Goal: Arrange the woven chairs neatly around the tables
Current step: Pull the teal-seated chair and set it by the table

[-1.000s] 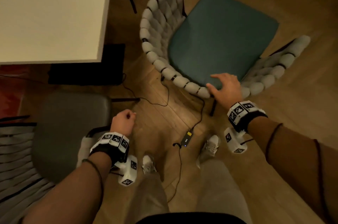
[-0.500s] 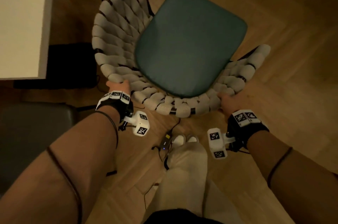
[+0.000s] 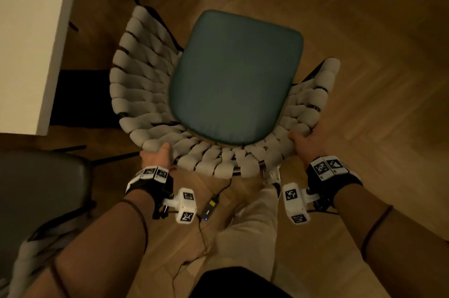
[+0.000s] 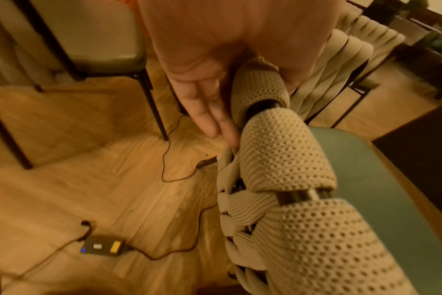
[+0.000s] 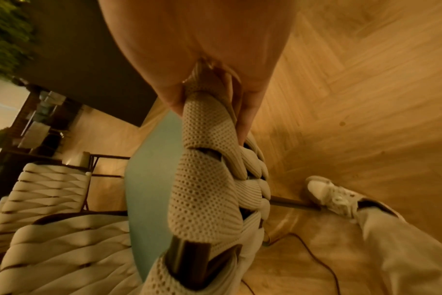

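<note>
Herringbone wood flooring (image 3: 364,30) runs under everything as I stand over the woven chair (image 3: 145,83), gripping its wrapped back rail from behind. Beyond that rail lies the teal seat cushion (image 3: 235,79), and the pale table (image 3: 29,37) stands just off the chair's left arm, apart from it.

My left hand (image 3: 156,155) grips the rail where the back curves toward the left arm; the head view shows the thumb on top of the padding, and the left wrist view shows my fingers (image 4: 209,111) lying nearly straight down the outer face of the weave while the palm wraps the knitted tube. My right hand (image 3: 307,139) holds the rail at the opposite curve, near the right arm; the right wrist view shows the thumb on the cushion side and the fingers (image 5: 247,111) curled down the outside, the rail clamped between them. How tightly either hand squeezes I cannot tell.

Behind the chair back, on the floor between my wrists, sits a small dark box with a yellow patch (image 3: 211,206), thin cables trailing from it. My white shoe (image 5: 333,195) shows beside the chair's dark rear leg. A second chair with a grey seat (image 3: 41,190) stands to the left of the woven chair, on the near side of the table.
</note>
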`<state>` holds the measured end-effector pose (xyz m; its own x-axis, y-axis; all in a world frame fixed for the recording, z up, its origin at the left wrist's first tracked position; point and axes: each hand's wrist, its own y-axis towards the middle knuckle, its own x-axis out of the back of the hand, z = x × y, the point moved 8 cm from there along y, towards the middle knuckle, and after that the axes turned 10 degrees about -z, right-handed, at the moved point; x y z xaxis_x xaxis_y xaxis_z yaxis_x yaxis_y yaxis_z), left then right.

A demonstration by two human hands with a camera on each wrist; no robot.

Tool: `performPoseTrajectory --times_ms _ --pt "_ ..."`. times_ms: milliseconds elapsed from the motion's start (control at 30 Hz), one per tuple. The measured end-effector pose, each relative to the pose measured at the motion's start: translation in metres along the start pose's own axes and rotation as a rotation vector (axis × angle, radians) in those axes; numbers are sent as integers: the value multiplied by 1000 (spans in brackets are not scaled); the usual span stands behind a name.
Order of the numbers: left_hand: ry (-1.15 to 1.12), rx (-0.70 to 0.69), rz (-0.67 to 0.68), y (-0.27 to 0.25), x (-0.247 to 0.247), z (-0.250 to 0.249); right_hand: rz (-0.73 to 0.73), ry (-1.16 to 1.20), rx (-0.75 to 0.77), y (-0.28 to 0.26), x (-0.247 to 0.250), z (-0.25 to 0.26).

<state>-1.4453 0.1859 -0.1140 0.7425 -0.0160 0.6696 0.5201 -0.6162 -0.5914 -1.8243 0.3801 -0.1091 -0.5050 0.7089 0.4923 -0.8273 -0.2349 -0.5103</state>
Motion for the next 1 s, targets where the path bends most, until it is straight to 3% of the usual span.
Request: performPoseTrajectory --times_ms 167,300,467,600,733,1000 --pt "4 166 -81 29 -27 32 107 -105 131 60 -7 37" --pt "-56 263 -106 -50 -42 -7 203 -143 196 107 -14 65" --pt "-89 270 -152 -69 -68 -3 324 -193 202 161 -27 93" --pt "-225 394 -199 -88 -91 -5 443 -181 190 194 -48 127" --pt "-368 561 -255 -116 -118 2 554 -196 264 220 -69 170" --pt "-587 745 -326 -195 -180 14 766 -381 403 258 -103 223"
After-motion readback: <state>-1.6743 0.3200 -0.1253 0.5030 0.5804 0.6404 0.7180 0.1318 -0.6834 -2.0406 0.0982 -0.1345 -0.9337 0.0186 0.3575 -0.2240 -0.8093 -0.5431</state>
